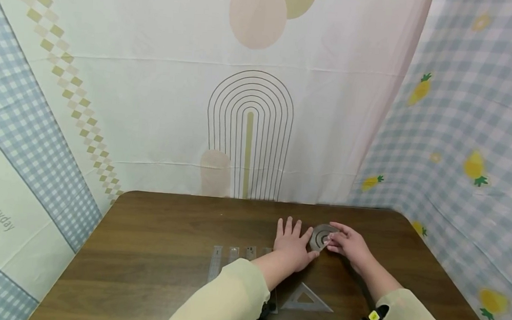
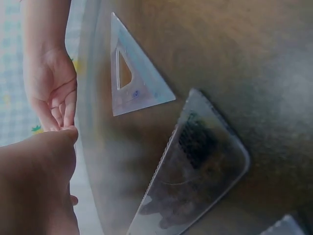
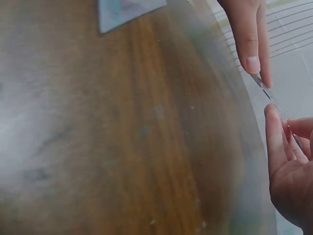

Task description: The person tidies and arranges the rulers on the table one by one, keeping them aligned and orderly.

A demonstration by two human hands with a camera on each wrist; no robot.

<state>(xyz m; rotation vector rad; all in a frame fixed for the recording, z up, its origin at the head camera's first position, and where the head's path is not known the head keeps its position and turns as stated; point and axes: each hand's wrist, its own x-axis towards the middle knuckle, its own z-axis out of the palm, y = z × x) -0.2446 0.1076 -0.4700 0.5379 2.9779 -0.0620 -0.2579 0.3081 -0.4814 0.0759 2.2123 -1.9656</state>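
Observation:
A clear semicircular protractor [image 1: 321, 236] is tilted up off the brown table [image 1: 153, 251] between my two hands. My right hand [image 1: 344, 242] pinches its right edge with thumb and fingers. My left hand [image 1: 292, 244] lies with straight fingers on the table, its thumb against the protractor's left edge. In the right wrist view the protractor [image 3: 267, 92] shows edge-on as a thin strip between the left hand's fingers [image 3: 250, 41] and my right hand [image 3: 287, 164]. The left wrist view shows my left hand [image 2: 41, 183] close up, fingertips meeting the right hand [image 2: 49, 93].
Several clear straight rulers [image 1: 215, 263] lie side by side left of my left forearm. A clear set square [image 1: 306, 298] lies near the front edge, seen again as set square [image 2: 131, 78] beside a larger clear triangle [image 2: 198, 164]. Patterned cloth walls [image 1: 250, 106] close in the table.

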